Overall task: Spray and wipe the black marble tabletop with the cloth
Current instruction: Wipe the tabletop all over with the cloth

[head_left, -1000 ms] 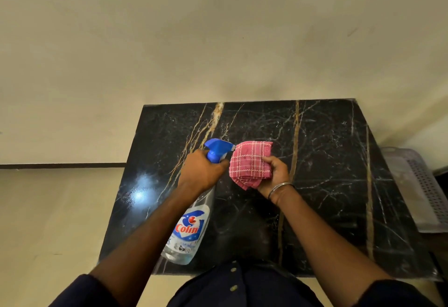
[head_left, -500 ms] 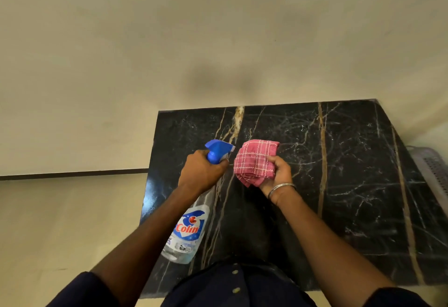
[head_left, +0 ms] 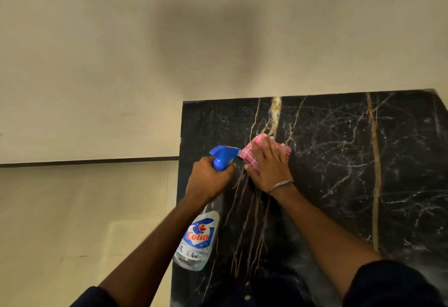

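Observation:
The black marble tabletop (head_left: 339, 161) with gold and white veins fills the right half of the view. My left hand (head_left: 208, 180) grips the neck of a clear spray bottle (head_left: 198, 236) with a blue trigger head, held above the table's left edge, nozzle pointing right. My right hand (head_left: 269, 166) lies palm down on a folded pink checked cloth (head_left: 252, 151), pressing it flat on the marble near the left back part of the top. The nozzle tip almost touches the cloth.
A cream wall (head_left: 145, 40) rises behind the table, with a soft shadow on it. A pale floor (head_left: 72, 222) and a dark skirting line lie to the left. My dark-sleeved arms and shirt front cover the table's near edge.
My right hand turned over and pressed the cloth down onto the marble; before, it held the cloth raised beside the nozzle. The view has shifted left, so the table sits further right.

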Demonstrator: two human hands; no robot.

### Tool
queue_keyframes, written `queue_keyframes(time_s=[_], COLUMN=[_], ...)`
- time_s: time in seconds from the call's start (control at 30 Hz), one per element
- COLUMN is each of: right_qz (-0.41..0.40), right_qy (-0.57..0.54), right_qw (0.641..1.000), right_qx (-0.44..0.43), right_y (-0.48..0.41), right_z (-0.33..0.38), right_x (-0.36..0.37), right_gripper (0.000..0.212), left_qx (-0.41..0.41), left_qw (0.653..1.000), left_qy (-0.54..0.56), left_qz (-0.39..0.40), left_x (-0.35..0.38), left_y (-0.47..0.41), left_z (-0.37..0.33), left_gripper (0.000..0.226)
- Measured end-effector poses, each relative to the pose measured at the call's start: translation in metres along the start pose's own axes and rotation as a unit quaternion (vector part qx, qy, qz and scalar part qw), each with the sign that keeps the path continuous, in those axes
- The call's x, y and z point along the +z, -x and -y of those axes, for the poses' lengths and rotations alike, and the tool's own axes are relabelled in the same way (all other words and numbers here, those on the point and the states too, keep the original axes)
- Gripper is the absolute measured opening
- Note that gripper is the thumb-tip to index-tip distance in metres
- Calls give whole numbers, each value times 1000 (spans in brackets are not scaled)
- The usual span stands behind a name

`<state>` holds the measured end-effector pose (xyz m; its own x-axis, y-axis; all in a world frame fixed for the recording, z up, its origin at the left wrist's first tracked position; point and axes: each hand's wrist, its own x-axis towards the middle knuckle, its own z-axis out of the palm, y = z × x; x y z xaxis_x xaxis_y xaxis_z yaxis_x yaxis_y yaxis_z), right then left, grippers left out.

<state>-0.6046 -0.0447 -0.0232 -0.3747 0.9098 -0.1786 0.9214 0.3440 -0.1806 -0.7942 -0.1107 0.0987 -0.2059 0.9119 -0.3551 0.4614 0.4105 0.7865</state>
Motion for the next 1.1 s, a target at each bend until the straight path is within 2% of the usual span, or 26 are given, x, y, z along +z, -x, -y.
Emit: queue_keyframes(time_s=[0.1, 0.23, 0.4, 0.53, 0.6, 0.67, 0.77, 0.83, 0.9, 0.97, 1.1], right_qz=[10, 18, 49, 21, 5, -22, -44, -53, -58, -42, -3], right_qy=[32, 21, 8, -4, 2, -13, -44, -52, -74, -87, -80], right_qw=[999, 999, 999, 999, 1000, 995, 964, 944, 933, 944, 982], right_qx=[6, 36, -4, -46, 4, 99, 258, 321, 348, 317, 169], right_y=[-12, -40, -93, -110, -112, -111, -108, -112, -121, -131, -149], right_z=[0, 18, 31, -2, -43, -104, -189, -204, -181, -142, -68], right_x=[9, 16, 2, -8, -11, -19, -38, -42, -41, -40, -33], right_gripper=[72, 68, 73, 58, 61, 62, 65, 70, 72, 77, 85], left_qx=[-11, -15, -8, 5, 13, 18, 15, 5, -11, -29, -52], left_qw=[1000, 1000, 999, 999, 999, 999, 999, 999, 998, 997, 995], left_qy=[8, 2, -6, -15, -10, -9, -12, -9, -12, -17, -13], left_qz=[10, -7, -35, -39, -39, -31, -42, -52, -64, -74, -80], left_x=[-2, -2, 5, 17, 24, 33, 47, 56, 63, 67, 71], left_y=[-14, -32, -54, -71, -78, -82, -84, -84, -82, -78, -74], left_z=[9, 8, -5, -29, -43, -57, -70, -75, -75, -75, -78], left_gripper=[15, 20, 23, 17, 18, 20, 21, 20, 21, 22, 18])
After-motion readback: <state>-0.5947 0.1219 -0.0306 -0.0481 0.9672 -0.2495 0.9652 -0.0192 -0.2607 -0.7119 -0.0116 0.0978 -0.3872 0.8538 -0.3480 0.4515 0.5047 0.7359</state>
